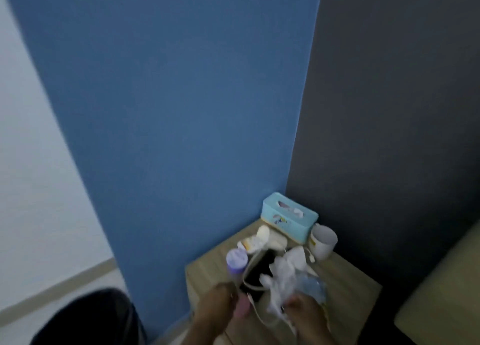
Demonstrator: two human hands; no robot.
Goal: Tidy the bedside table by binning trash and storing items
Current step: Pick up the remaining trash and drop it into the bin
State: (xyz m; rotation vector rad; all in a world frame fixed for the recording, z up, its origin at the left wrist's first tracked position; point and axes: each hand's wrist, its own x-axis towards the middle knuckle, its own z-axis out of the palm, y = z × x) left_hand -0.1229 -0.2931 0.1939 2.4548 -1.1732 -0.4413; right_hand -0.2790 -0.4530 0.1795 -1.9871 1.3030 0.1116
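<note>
The wooden bedside table (350, 290) stands in the corner. On it lies an open pouch (257, 269), dark inside with a beige rim and straps. My left hand (215, 308) pinches the pouch's near rim, though blur hides the exact grip. My right hand (306, 316) holds a wad of crumpled white tissue and clear plastic (285, 277) just over the pouch's right side. Behind the pouch are a purple-lidded jar (236, 260), a white and yellow tube (255, 239), a teal tissue box (288, 216) and a white cup (323, 240).
A blue wall runs behind the table and a dark grey wall to its right. A pale bed edge (441, 292) lies at the right. A dark rounded object (85, 318) sits low on the left, on the floor side. The whole view is motion-blurred.
</note>
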